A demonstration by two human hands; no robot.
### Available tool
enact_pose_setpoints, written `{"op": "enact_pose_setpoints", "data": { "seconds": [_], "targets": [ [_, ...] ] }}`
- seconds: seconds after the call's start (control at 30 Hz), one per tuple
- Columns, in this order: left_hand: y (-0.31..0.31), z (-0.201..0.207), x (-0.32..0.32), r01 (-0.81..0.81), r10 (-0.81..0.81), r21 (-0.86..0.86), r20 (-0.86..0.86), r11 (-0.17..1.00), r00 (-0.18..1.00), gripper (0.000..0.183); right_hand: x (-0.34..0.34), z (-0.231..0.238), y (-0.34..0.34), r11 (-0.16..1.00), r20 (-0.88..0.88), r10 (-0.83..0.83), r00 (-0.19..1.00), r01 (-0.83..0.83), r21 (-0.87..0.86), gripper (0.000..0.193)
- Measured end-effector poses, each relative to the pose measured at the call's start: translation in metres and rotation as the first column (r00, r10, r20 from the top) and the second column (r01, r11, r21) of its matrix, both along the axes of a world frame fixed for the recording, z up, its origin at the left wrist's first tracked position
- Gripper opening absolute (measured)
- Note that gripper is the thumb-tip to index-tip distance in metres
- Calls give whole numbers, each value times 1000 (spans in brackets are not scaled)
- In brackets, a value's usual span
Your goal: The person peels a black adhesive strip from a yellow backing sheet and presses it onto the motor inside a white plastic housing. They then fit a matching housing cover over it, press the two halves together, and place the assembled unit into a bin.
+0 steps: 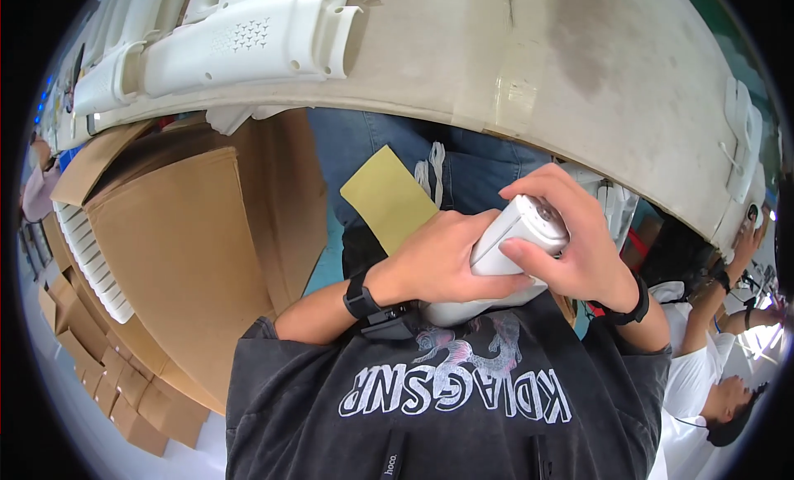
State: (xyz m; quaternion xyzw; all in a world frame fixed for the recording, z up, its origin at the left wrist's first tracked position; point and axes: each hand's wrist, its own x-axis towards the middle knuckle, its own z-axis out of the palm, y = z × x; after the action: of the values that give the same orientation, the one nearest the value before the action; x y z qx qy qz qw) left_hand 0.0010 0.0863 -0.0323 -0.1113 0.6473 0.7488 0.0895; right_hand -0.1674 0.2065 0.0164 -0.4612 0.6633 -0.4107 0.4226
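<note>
In front of my chest I hold a white plastic housing (515, 233) with a rounded end that has a darker, shiny face. My left hand (442, 252) wraps around its side with the fingers closed. The thumb and curved fingers of my right hand (579, 240) grip the rounded end. A broader white part (475, 308) shows below my left hand; whether it belongs to the same piece, I cannot tell. Beside my left hand, a yellow sheet (387, 194) lies over my lap, next to white drawstrings (437, 167) on blue jeans.
A worktable (430, 58) curves across the far side. White perforated plastic shells (248, 45) lie on its left, more white parts (740, 141) at its right end. An open cardboard box (178, 232) stands left, with stacked cartons (136, 381) beyond. A co-worker (703, 372) sits at right.
</note>
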Motion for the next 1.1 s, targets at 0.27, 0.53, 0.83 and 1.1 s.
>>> {"op": "enact_pose_setpoints", "data": {
  "seconds": [0.27,0.53,0.83,1.1],
  "targets": [
    [16,24,8,-134,137,-128,13,983,990,54,10,7,7,1000,9,-13,1000,13,3,34],
    [22,26,5,-186,189,-206,-5,961,982,47,4,5,-3,999,-99,41,994,-43,-26,16],
    [25,29,6,-109,110,-252,-8,962,994,57,2,15,4,997,-109,79,991,-77,24,17],
    [20,-39,-20,167,-138,329,-109,929,984,58,-2,11,23,990,-14,-123,992,123,64,53]
  ]
}}
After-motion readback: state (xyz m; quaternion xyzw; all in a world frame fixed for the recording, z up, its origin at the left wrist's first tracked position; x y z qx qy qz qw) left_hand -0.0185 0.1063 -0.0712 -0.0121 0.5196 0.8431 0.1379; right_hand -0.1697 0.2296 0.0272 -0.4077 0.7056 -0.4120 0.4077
